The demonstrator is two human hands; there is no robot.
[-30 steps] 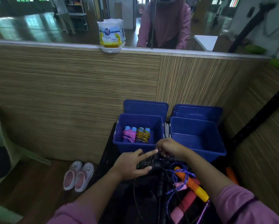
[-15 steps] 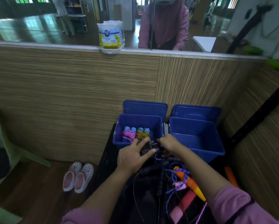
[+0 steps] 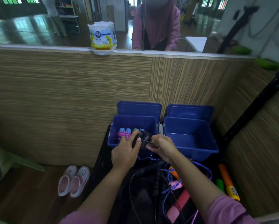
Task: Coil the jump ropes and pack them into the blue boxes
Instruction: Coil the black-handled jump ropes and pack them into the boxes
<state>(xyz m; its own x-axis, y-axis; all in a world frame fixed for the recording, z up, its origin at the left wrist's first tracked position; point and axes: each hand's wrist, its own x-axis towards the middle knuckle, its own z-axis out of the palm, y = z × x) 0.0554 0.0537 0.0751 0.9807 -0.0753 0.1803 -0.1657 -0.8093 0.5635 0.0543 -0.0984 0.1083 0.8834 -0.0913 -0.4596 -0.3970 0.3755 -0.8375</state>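
Our left hand (image 3: 125,155) and right hand (image 3: 163,147) pinch together a coiled black jump rope (image 3: 143,139) above the front rim of the left blue plastic box (image 3: 132,122). On the ledge stands a white-and-yellow pouch (image 3: 101,37) where we read "ROOM"; the brand is too blurred.

Both arms reach forward, close together. The left hand (image 3: 125,155) curls its fingers in a grip. The right hand (image 3: 163,147) pinches with bent fingers.

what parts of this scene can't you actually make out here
Head view only:
- Black rope: mostly covered by the left hand and right hand.
- Left box: its front contents sit behind both hands.
- Rope pile: cut off by the bottom edge, dark and tangled.
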